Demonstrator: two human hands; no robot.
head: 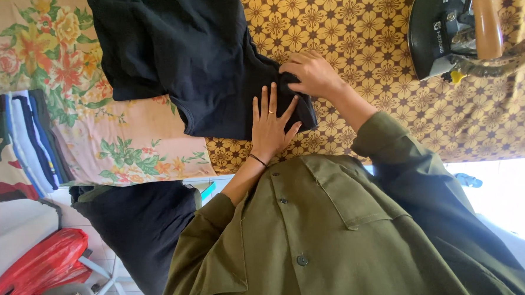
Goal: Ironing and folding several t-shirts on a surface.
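A soft, crinkled black cotton garment [193, 56] is pressed flat under the released left hand [271, 126]; its hem is pinched by the right hand [312, 74], fingertips hidden.

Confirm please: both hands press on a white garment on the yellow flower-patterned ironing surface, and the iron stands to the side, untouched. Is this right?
Not quite. The head view shows the garment is black, not white. The rest holds: the left hand and right hand press on it, over the yellow flower-patterned ironing surface, and the iron stands aside, untouched.
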